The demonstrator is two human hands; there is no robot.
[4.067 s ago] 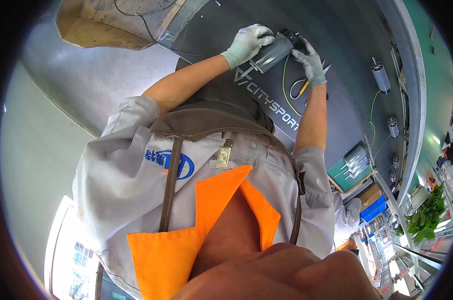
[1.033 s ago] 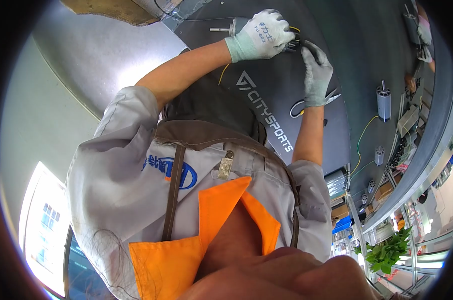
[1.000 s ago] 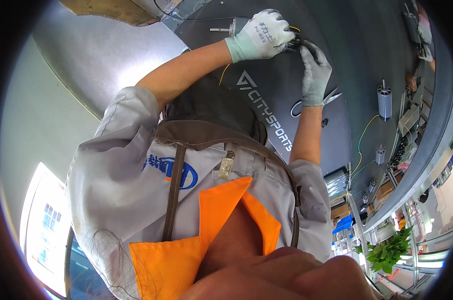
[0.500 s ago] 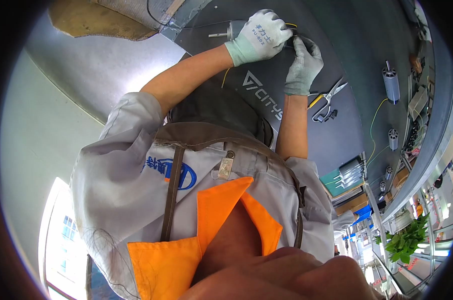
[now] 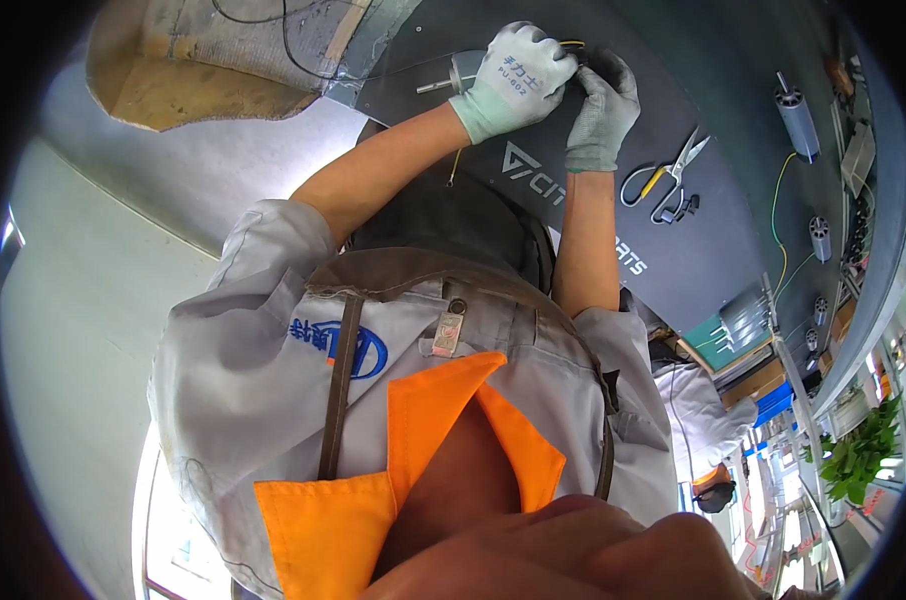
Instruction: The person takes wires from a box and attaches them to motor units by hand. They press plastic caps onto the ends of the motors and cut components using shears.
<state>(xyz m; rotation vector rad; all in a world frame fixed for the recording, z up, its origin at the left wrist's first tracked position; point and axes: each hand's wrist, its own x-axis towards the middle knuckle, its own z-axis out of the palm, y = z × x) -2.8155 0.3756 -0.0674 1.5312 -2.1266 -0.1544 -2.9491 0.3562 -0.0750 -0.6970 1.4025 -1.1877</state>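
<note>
I see the dark bench top spread across the upper right of the view, pale letters printed on it; I make out a co-worker in a pale top at the lower right; a brown board lies at the upper left, a thin dark cable near its right side; the grey cylinder is on its side over the bench, its shaft pointing left, most of its body covered by the gloved left hand, whose fingers I see curled round it; the gloved right hand reaches to the opposite end, fingertips bent in close to the left ones; I cannot tell whether they pinch anything; scissors lie on the bench to the right of the right wrist, blades parted; a bit of yellow wire shows just above the left hand's fingers; small black pieces rest by the scissors' handles
</note>
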